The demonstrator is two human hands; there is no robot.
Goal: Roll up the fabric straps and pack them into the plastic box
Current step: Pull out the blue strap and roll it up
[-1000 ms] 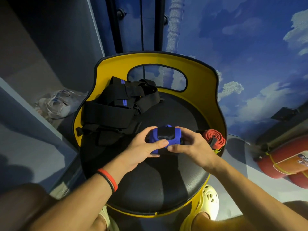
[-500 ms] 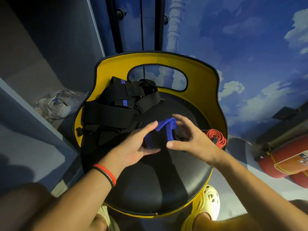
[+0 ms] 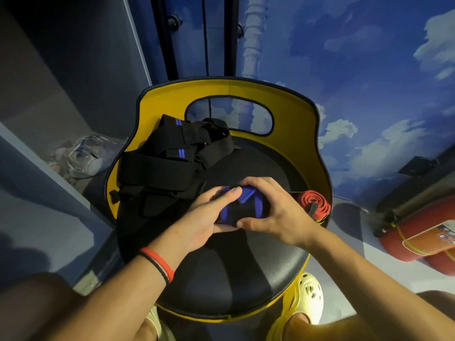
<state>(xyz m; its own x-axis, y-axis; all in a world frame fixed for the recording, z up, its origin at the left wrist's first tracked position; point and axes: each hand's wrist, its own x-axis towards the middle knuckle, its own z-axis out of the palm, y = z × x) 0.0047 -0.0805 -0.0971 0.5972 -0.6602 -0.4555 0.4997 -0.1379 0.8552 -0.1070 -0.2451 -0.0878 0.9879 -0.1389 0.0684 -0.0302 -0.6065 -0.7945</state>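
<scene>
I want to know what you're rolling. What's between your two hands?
In the head view, a bundled blue strap sits between the left hand and the right hand; both grip it.

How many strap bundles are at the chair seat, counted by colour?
blue roll: 1
red roll: 1
black heap, unrolled, single straps not countable: 1
Total: 3

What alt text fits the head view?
Left hand and right hand grip a blue strap roll over a black seat with a yellow backrest. A heap of loose black straps lies on the seat's left; a rolled red strap sits at its right edge.
</scene>
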